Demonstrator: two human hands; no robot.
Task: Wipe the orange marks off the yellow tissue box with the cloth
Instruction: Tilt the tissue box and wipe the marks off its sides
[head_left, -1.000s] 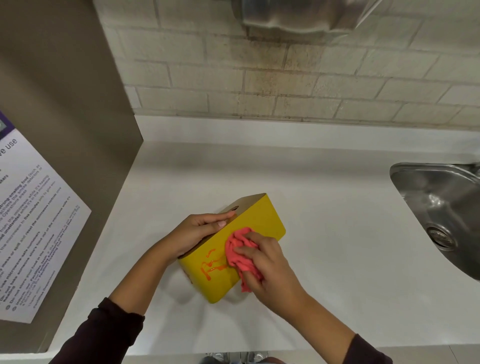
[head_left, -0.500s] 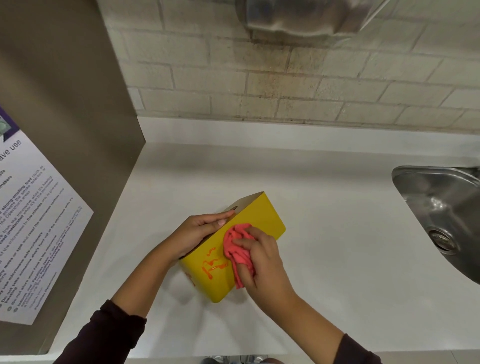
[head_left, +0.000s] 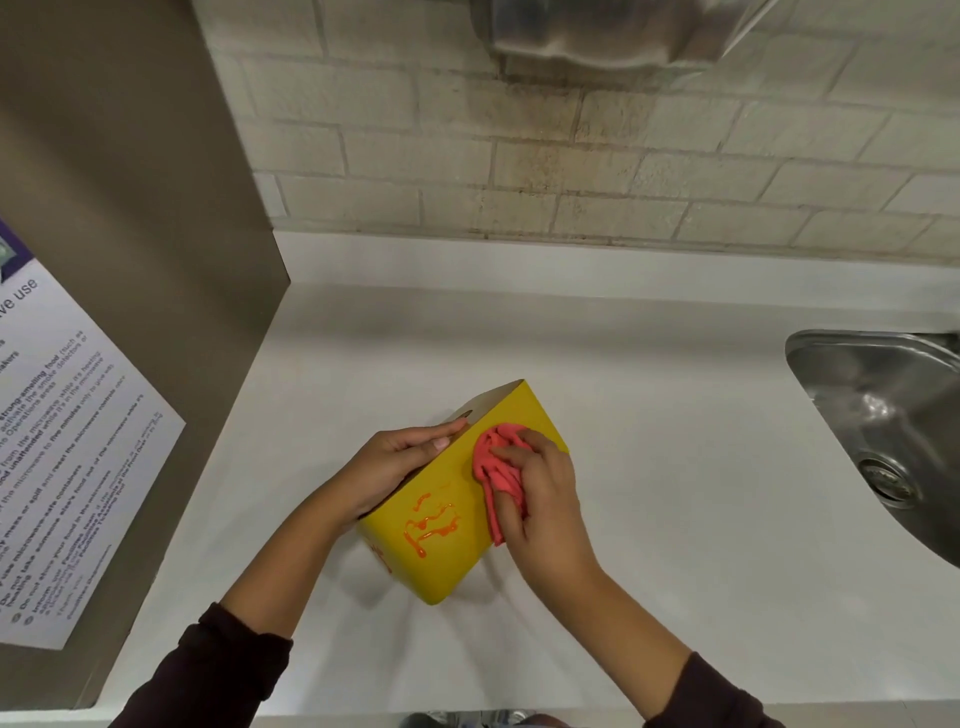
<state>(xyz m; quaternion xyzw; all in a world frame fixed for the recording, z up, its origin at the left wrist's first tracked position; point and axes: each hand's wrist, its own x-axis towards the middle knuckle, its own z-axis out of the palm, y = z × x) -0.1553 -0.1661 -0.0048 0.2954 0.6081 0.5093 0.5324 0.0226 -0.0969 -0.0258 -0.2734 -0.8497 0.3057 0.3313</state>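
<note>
Counter lies white under the box, with a sink well off to my right and a notice on the panel at my left. My left hand curls over the box's top edge, gripping it. My right hand clutches the bunched cloth and presses it to the yellow side, just beside the marks. The box's inside is hidden.

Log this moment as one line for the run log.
left hand grips yellow tissue box | right hand presses pink cloth on box face | orange marks not yet wiped, beside cloth
</note>
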